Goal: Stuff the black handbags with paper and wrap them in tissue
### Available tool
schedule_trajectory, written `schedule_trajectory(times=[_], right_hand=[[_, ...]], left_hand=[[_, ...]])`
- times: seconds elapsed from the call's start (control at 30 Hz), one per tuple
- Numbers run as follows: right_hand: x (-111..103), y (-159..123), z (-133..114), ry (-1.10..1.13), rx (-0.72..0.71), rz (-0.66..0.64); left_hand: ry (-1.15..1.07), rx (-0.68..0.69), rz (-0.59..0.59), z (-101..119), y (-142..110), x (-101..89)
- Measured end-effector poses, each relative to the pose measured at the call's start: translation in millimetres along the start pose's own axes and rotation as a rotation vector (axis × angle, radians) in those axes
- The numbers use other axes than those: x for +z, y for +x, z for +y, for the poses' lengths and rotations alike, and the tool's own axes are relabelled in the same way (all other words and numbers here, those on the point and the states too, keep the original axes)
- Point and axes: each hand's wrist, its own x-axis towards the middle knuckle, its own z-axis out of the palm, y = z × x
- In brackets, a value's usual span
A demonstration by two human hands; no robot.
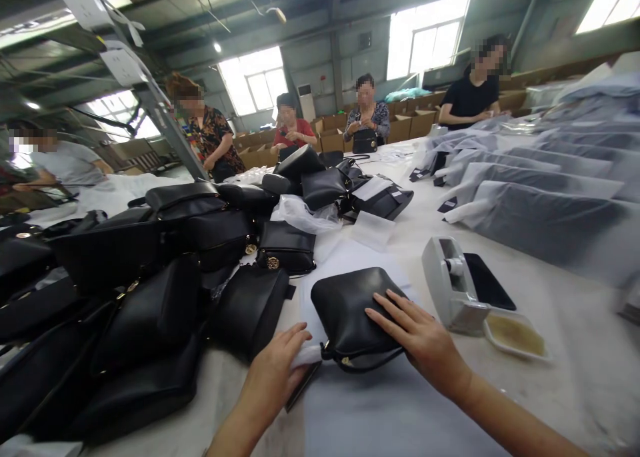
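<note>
A black handbag lies on white paper in front of me, its strap and gold-coloured hardware towards me. My right hand rests on top of the bag with its fingers spread. At the bag's near left corner, my left hand is closed around a piece of white wrapping beside the strap end. A thin dark edge shows under the left fingers; I cannot make out what it belongs to. Just beyond the left hand lies another black handbag.
Black handbags are piled on the left. To the right stand a grey tape dispenser, a dark phone-like slab and a small dish. Wrapped bags line the right side. Several people work across the table.
</note>
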Motion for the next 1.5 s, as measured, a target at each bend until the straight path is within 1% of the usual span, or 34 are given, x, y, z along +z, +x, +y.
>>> schedule_trajectory(times=[0.07,0.13,0.2,0.23,0.3,0.37,0.47,0.53,0.6,0.63,0.67,0.7,0.77,0.8,0.83,0.87,0.9,0.93,1.0,1.07,1.1,1.13,1.2,1.27,1.3,1.33,1.37,1.4,1.43,1.5], right_hand=[[13.3,-13.7,-3.7,-0.022,-0.011,-0.005],[21.6,-26.7,-7.6,-0.032,-0.008,-0.018],[25.6,-36.9,-11.2,-0.027,0.003,-0.027],[26.6,-40.5,-13.0,-0.023,0.006,-0.029],[28.2,-44.4,-16.7,-0.015,0.015,-0.027],[29.4,-44.6,-21.6,-0.008,0.037,-0.033],[25.3,-40.4,-32.3,0.015,0.099,-0.061],[13.8,-36.1,-39.1,0.077,0.149,-0.130],[-5.0,-33.2,-41.5,0.180,0.171,-0.211],[-16.1,-33.4,-39.9,0.221,0.178,-0.221],[-27.4,-35.6,-36.1,0.237,0.190,-0.191],[-38.2,-40.1,-29.8,0.221,0.222,-0.120],[-55.7,-56.3,-10.4,0.112,0.342,0.081],[-61.3,-67.5,2.2,0.039,0.415,0.166],[-64.5,-80.1,15.9,-0.037,0.487,0.222],[-65.4,-93.2,30.3,-0.111,0.551,0.235],[-64.2,-106.2,44.4,-0.181,0.598,0.210],[-61.3,-118.3,57.7,-0.243,0.630,0.155],[-53.5,-136.9,78.8,-0.325,0.647,0.010],[-48.8,-144.0,89.3,-0.348,0.624,-0.095],[-49.4,-142.2,90.0,-0.346,0.607,-0.097],[-52.3,-136.6,88.0,-0.340,0.591,-0.058],[-62.9,-113.5,77.7,-0.290,0.553,0.108],[-72.3,-76.2,64.5,-0.156,0.478,0.272],[-73.2,-53.5,59.4,-0.063,0.425,0.300],[-70.2,-29.1,56.5,0.025,0.376,0.296],[-62.6,-3.9,56.5,0.099,0.339,0.246],[-50.7,21.2,59.7,0.139,0.315,0.179],[-34.9,45.5,65.8,0.144,0.290,0.101],[4.7,89.9,83.9,0.067,0.272,-0.087]], left_hand=[[-0.057,-0.020,-0.057,-1.1,-0.8,22.0],[-0.073,-0.015,-0.078,-1.5,-3.5,43.5],[-0.054,-0.029,-0.053,-0.2,-5.5,58.0],[-0.036,-0.043,-0.033,0.9,-5.8,61.6],[0.006,-0.070,0.000,3.1,-4.7,62.7],[0.036,-0.084,0.009,2.9,-3.5,60.1],[0.063,-0.103,0.007,-4.8,-5.4,60.0],[0.066,-0.088,0.015,-10.9,-7.4,63.3],[0.042,-0.015,0.046,-10.8,-6.4,65.3],[0.024,0.032,0.074,-6.8,-4.1,64.9],[0.009,0.078,0.109,0.0,-0.6,63.7],[0.003,0.120,0.146,9.1,3.9,62.0],[0.017,0.184,0.206,30.2,15.0,59.2],[0.030,0.210,0.218,39.9,20.9,58.9],[0.045,0.232,0.223,47.9,26.5,59.8],[0.057,0.245,0.228,53.7,31.3,61.6],[0.063,0.253,0.229,57.2,35.2,64.2],[0.065,0.252,0.227,58.8,37.8,67.1],[0.057,0.244,0.219,58.3,39.5,72.8],[0.041,0.226,0.212,57.0,37.5,76.9],[0.033,0.211,0.215,57.1,36.0,78.1],[0.023,0.194,0.224,57.8,34.4,79.0],[-0.006,0.175,0.231,60.5,32.5,80.4],[-0.040,0.157,0.237,63.1,32.2,82.3],[-0.057,0.149,0.240,63.9,32.6,83.8],[-0.073,0.136,0.246,64.0,33.0,85.5],[-0.087,0.123,0.255,63.5,33.5,87.6],[-0.097,0.112,0.263,62.4,34.0,89.9],[-0.104,0.111,0.266,60.8,34.4,92.5],[-0.109,0.121,0.268,56.3,35.0,98.3]])
